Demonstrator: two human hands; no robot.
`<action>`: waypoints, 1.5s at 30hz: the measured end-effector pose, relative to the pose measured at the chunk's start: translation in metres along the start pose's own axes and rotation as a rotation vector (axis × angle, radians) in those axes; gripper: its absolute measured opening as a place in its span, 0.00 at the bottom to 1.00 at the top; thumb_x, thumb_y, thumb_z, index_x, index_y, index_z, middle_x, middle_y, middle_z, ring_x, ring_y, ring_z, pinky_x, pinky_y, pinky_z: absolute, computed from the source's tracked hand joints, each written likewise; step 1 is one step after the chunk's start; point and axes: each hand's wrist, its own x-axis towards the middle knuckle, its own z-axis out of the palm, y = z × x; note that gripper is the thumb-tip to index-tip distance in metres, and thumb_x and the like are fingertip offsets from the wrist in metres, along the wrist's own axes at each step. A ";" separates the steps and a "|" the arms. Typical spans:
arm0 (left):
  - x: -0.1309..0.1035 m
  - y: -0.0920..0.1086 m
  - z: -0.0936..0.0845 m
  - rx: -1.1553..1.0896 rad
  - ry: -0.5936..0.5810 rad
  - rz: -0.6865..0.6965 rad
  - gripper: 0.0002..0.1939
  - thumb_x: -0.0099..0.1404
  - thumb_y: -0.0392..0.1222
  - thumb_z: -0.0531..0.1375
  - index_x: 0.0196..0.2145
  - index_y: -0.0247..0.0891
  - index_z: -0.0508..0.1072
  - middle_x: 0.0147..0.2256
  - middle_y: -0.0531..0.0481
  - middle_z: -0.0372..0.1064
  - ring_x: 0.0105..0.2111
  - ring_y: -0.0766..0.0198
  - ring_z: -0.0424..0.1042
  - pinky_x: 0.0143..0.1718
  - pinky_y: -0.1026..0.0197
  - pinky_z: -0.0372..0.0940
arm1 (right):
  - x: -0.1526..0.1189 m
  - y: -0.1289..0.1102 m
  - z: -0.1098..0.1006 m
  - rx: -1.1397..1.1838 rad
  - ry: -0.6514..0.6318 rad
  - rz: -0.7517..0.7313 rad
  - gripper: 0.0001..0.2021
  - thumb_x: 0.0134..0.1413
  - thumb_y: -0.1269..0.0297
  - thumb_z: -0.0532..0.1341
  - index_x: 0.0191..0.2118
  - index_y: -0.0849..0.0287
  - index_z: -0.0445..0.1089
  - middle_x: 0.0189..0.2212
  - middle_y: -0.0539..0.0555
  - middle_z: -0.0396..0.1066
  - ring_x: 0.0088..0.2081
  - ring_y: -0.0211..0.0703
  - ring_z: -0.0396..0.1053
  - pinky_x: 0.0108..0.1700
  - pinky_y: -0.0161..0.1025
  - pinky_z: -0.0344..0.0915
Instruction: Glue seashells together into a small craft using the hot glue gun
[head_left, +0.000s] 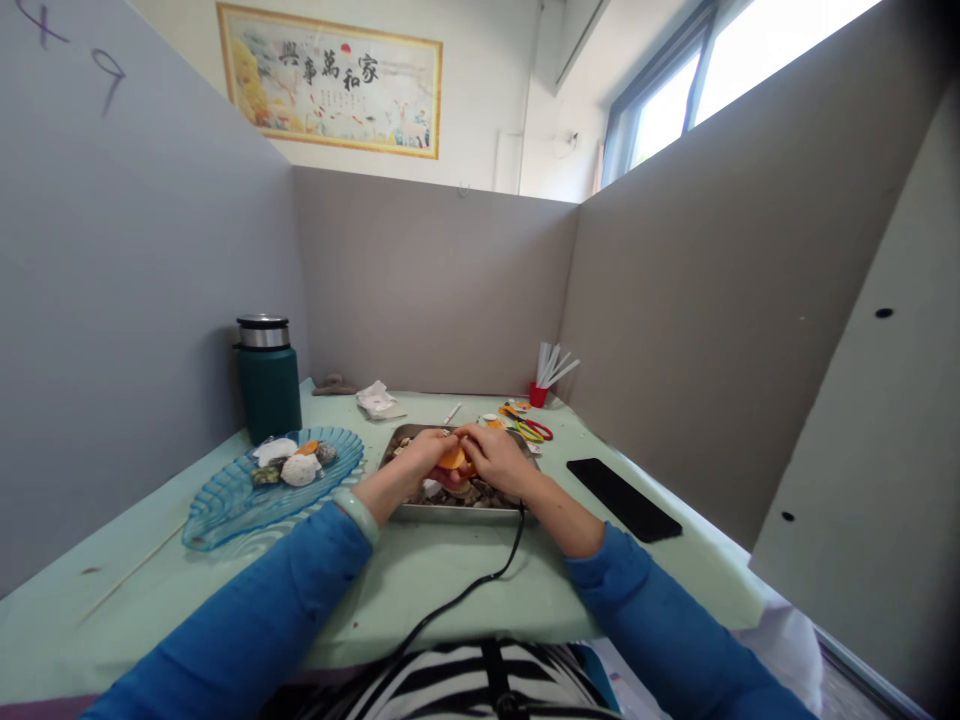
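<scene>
An orange scallop shell is held between my two hands. My left hand, with a pale bangle at its wrist, has its fingers closed around the shell from the left. Coming in from the right, my right hand is closed on the same shell, its fingertips partly hidden. Both hands are above a shallow metal tray that contains many small brownish shells or stones. My wrists and hands cover part of the tray's contents.
Left of the tray, a blue glass dish bears shells, with a green flask behind it. A crumpled tissue, yellow-handled scissors and a red cup of white sticks stand farther back. A black phone-like slab lies right; a black cable crosses the front.
</scene>
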 end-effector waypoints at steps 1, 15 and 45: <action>0.000 0.000 0.000 -0.003 -0.004 0.000 0.09 0.62 0.39 0.52 0.32 0.30 0.67 0.19 0.49 0.66 0.13 0.69 0.64 0.18 0.65 0.64 | 0.000 0.000 0.000 -0.001 -0.001 0.004 0.12 0.58 0.67 0.50 0.44 0.57 0.67 0.34 0.53 0.72 0.36 0.39 0.68 0.38 0.33 0.59; 0.005 -0.005 -0.005 -0.037 -0.047 0.031 0.10 0.62 0.39 0.51 0.34 0.29 0.67 0.20 0.47 0.67 0.13 0.68 0.63 0.17 0.63 0.63 | 0.000 0.002 0.001 -0.007 -0.002 -0.014 0.12 0.59 0.67 0.50 0.44 0.58 0.67 0.35 0.54 0.73 0.36 0.40 0.68 0.39 0.34 0.60; 0.006 -0.006 -0.007 -0.091 -0.099 0.024 0.08 0.59 0.39 0.53 0.31 0.30 0.67 0.21 0.47 0.67 0.16 0.66 0.66 0.20 0.61 0.65 | 0.000 0.002 0.001 -0.002 0.008 -0.026 0.12 0.58 0.68 0.50 0.45 0.57 0.67 0.32 0.53 0.73 0.34 0.39 0.68 0.37 0.33 0.59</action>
